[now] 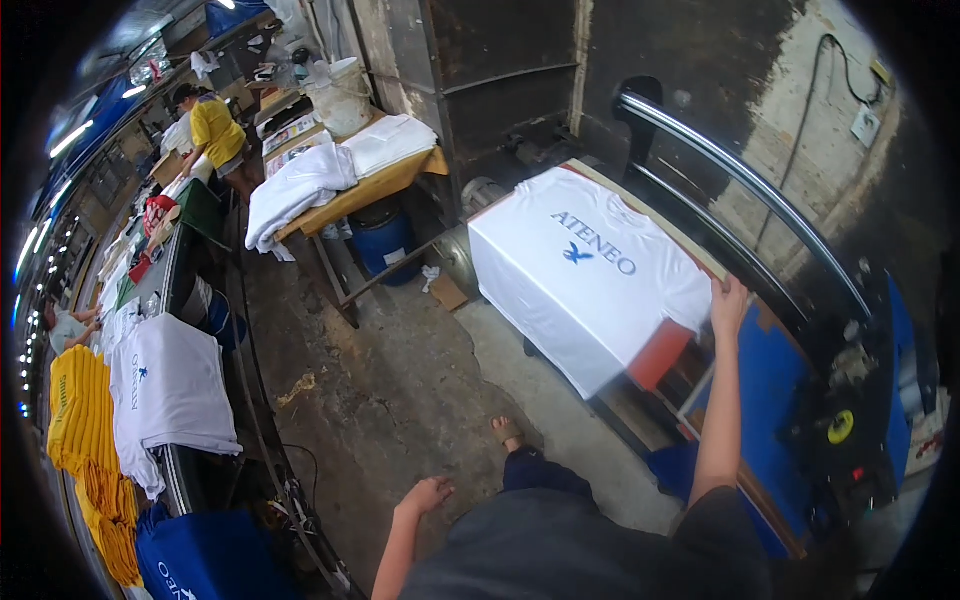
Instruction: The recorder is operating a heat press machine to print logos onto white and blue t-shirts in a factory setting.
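Observation:
A white T-shirt (560, 260) with blue printed lettering and a small bird-like emblem is draped over a flat board at the right, its lower part hanging down the near side. My right hand (729, 302) reaches out to the shirt's right end, fingers closed on the cloth by the sleeve. A red-orange patch of the board (660, 352) shows below that sleeve. Low in the middle, above the floor, hangs my left hand (428, 495), loosely curled with nothing visible in it.
Metal rails (740, 150) curve behind the board, and a blue panel (755, 410) stands beside my right arm. White cloth (305, 185) lies on a wooden table. Folded white shirts (175, 385), yellow shirts (80, 410) and blue cloth (205, 555) line the left. A person in yellow (213, 130) works farther off.

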Demonstrator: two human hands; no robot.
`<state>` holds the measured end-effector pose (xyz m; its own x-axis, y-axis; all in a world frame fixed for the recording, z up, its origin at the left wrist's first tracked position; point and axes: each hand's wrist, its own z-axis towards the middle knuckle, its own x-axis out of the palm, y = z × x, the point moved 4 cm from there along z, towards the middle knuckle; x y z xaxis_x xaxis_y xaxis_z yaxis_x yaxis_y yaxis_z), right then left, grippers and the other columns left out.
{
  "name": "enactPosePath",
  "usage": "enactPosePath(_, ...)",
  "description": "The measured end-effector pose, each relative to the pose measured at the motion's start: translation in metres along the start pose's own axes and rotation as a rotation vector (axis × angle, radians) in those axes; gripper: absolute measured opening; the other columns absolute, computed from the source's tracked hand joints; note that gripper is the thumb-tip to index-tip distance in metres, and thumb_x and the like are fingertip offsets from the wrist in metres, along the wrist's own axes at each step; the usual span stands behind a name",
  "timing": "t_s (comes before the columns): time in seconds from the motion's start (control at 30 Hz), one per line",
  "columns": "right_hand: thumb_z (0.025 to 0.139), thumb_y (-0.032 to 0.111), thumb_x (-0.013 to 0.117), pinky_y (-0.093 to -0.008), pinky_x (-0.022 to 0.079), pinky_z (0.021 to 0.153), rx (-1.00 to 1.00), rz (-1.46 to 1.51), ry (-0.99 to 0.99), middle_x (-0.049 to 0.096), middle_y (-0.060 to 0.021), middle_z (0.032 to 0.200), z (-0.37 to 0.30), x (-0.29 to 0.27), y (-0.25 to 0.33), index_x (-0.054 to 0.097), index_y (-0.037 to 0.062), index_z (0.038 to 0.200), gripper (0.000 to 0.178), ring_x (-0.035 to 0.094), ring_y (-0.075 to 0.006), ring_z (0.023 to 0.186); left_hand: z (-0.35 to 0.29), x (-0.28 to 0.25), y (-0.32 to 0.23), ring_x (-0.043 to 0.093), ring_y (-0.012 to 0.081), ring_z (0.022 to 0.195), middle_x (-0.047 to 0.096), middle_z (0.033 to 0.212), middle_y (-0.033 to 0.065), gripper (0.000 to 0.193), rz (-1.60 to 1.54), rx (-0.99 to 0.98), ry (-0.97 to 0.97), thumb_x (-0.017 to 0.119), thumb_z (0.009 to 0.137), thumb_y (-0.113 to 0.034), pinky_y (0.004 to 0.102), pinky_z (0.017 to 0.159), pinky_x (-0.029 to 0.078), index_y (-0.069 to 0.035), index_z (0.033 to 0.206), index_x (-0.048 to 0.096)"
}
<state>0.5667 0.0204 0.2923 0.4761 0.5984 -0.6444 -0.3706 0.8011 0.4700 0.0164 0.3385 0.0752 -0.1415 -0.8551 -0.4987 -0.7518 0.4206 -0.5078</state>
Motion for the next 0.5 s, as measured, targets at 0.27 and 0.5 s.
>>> enactPosePath(0.27, 0.081, 0.037, 0.064, -0.0404, 0.030, 0.106, 0.278, -0.034, 0.373, 0.045, -0.0260, 0.130, 0.051, 0.184, -0.171, 0.042, -0.0072, 0.128, 0.068, 0.041, -0.0368, 0.123, 0.072, -0.117, -0.022, 0.056, 0.0358, 0.100, 0.061, 0.105, 0.0184, 0.035, 0.241, 0.203, -0.319, 0.053, 0.084, -0.030, 0.0437, 0.085, 0.045, -0.007, 0.111, 0.059)
enactPosePath(0.5, 0.079, 0.028, 0.067, -0.0383, 0.046, 0.082, 0.103, -0.459, 0.557, 0.064, -0.0156, 0.100, 0.077, 0.260, -0.097, 0.056, 0.0020, 0.113, 0.044, 0.061, -0.0299, 0.088, 0.109, -0.193, -0.120, 0.053, 0.0360, 0.105, 0.054, 0.114, 0.0165, 0.039, 0.133, 0.368, -0.423, 0.054, 0.087, -0.025, 0.0430, 0.086, 0.044, -0.007, 0.121, 0.049)
